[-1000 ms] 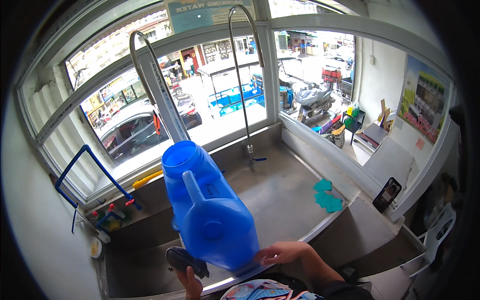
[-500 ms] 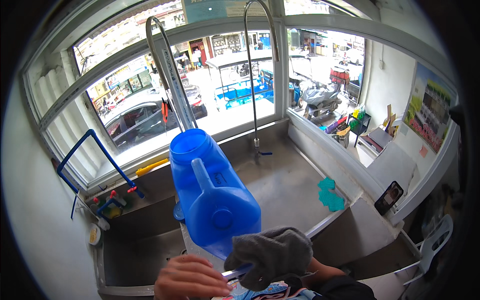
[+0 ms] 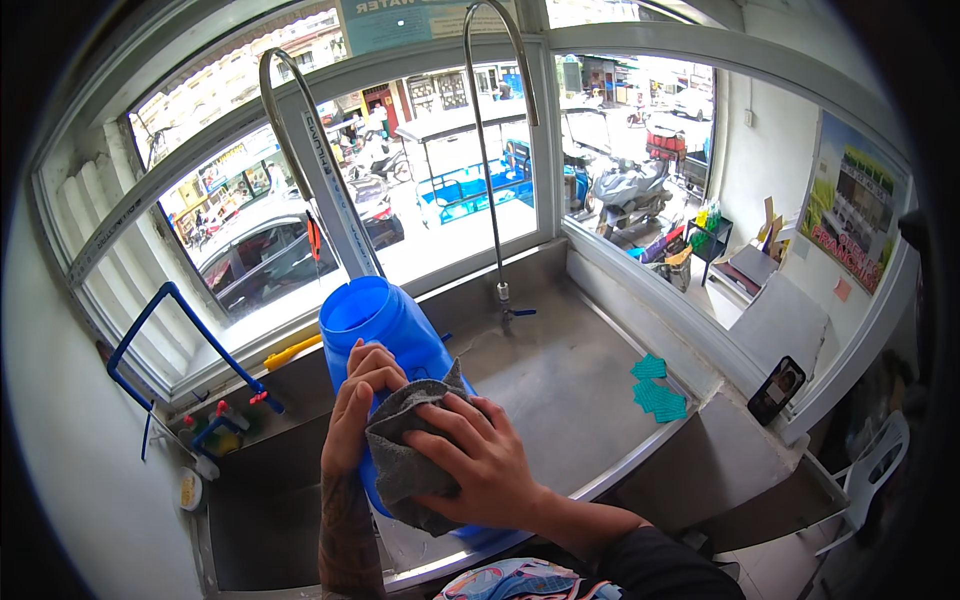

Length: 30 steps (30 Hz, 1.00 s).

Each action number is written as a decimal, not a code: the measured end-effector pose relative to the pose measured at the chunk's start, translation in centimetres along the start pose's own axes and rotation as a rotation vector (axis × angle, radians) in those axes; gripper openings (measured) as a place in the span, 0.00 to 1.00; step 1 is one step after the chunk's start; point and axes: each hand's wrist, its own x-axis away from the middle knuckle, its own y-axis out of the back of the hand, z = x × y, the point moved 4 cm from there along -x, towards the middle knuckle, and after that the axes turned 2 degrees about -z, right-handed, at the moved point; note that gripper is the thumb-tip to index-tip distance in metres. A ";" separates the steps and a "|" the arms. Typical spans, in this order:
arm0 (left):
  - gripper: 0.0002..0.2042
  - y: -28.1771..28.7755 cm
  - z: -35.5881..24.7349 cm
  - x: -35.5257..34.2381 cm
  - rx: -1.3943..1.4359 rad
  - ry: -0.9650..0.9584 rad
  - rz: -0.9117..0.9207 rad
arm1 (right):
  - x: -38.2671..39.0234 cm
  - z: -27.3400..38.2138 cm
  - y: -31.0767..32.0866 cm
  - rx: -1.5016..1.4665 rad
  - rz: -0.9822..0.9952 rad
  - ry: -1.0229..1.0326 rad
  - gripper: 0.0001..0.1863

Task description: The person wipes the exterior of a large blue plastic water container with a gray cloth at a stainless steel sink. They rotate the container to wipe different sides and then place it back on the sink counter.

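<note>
A large blue plastic jug leans over the sink in front of me, its wide round mouth pointing away. My left hand is closed at its handle side; the fingers curl over and hide the handle. A grey cloth is pressed on the near part of the jug by my right hand. The fingers of that hand are bent into the cloth. Cloth and hands cover most of the jug's near end.
The stainless steel sink spreads to the right, with a tall curved faucet behind. Another curved spout rises at left, near blue pipes. A green glove-like piece lies by the right rim. A phone stands farther right.
My left hand has risen from the near edge to the jug's handle. My right hand has brought the cloth up and left onto the jug. The view has shifted slightly.
</note>
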 end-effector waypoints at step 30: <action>0.26 0.1 -0.3 -0.3 0.059 0.017 -0.062 | 19.1 -12.9 -10.1 -0.867 -0.082 -0.455 0.41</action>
